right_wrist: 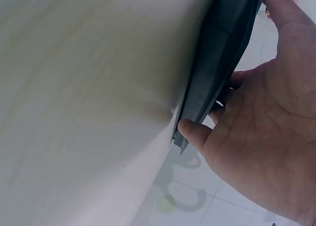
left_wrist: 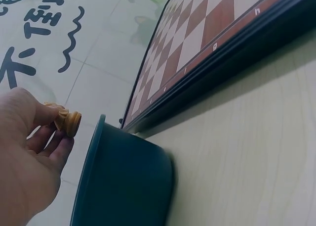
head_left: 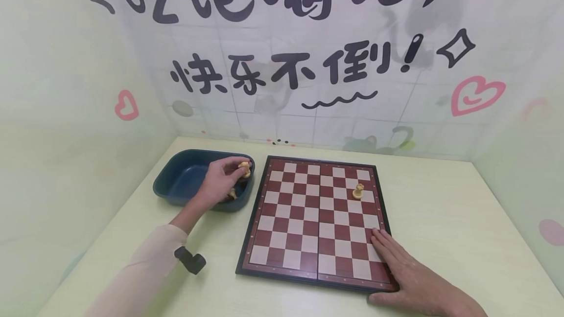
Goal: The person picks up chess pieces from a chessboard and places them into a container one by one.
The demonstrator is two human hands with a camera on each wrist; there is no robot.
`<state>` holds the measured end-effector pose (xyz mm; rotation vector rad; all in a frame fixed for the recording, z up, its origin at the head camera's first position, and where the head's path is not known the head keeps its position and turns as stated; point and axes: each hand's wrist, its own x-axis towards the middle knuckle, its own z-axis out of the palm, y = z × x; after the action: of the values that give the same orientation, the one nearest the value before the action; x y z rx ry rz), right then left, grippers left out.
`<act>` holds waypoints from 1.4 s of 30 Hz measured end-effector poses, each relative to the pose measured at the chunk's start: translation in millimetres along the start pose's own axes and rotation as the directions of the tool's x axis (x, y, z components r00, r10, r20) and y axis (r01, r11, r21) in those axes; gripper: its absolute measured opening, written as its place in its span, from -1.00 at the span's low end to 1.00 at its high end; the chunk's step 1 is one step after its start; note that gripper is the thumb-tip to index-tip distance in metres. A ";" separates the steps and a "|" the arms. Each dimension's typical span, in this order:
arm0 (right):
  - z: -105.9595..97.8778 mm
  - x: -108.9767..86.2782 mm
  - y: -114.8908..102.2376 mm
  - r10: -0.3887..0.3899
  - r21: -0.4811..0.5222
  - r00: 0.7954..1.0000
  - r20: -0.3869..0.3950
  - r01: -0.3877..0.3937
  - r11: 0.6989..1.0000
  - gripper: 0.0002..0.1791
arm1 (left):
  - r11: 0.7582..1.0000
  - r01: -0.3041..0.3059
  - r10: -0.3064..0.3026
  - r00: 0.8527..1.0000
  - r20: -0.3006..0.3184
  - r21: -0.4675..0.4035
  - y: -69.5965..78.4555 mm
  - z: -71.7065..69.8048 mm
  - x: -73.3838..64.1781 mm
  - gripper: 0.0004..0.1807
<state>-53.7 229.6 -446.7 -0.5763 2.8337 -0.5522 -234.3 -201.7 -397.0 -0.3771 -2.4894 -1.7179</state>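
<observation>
My left hand [head_left: 217, 180] pinches a pale yellow chess piece [head_left: 245, 169] between thumb and fingers, over the right end of a dark blue bin [head_left: 182, 178]. In the left wrist view this chess piece [left_wrist: 72, 123] lies tilted, its round base pointing away from the palm. Another chess piece [head_left: 231, 193] shows inside the bin, partly hidden by the hand. On the red and white chessboard [head_left: 304, 214], one pale piece with a notched top [head_left: 358, 192] stands upright near the far right. Straight fingers of my right hand [head_left: 414, 278] rest on the board's near right corner.
The pale table [head_left: 445, 209] extends around the board and the bin. Behind it hangs a white sheet [head_left: 282, 121] with black lettering, and similar sheets enclose both sides. A black band with a small device [head_left: 190, 260] sits on the left wrist.
</observation>
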 end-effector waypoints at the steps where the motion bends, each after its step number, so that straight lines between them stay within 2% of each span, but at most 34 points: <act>1: 0.1 0.0 0.2 -0.001 0.003 1.000 0.000 0.001 1.000 0.32 | 1.000 0.001 -0.001 1.000 0.000 -0.002 -0.6 -1.8 -0.1 -0.74; 12: 1.0 -0.3 1.8 -0.015 -0.010 1.000 -0.017 0.014 1.000 0.31 | 0.999 0.001 -0.001 1.000 -0.005 0.053 -8.9 -15.3 -5.2 -0.73; 20: 0.1 1.2 0.3 0.018 0.008 1.000 0.017 -0.019 1.000 0.33 | 0.999 -0.035 0.035 0.999 -0.008 -0.025 -14.3 -16.0 -7.8 -0.67; 25: 0.5 1.1 -0.1 0.023 0.006 1.000 0.017 -0.023 1.000 0.33 | 0.997 -0.047 0.046 0.999 -0.013 -0.060 -13.8 -9.3 -7.4 -0.69; 31: 3.4 -0.4 -0.4 0.024 -0.003 1.000 0.010 -0.024 1.000 0.32 | 0.986 -0.092 0.093 0.996 0.003 -0.137 -9.6 1.5 -4.5 -0.69; 37: 5.8 -1.7 -1.6 0.021 -0.004 1.000 0.002 -0.021 1.000 0.31 | 0.987 -0.076 0.083 0.996 0.038 -0.145 -3.2 16.2 -1.3 -0.71; 42: 7.5 -2.2 -2.5 -0.005 -0.014 1.000 -0.023 0.004 1.000 0.30 | 0.979 -0.093 0.107 0.992 0.065 -0.182 -0.4 28.1 1.0 -0.70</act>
<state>-49.0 226.0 -452.2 -0.5824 2.8610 -0.5442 -233.6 -175.6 -407.4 -0.5816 -2.3256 -1.9260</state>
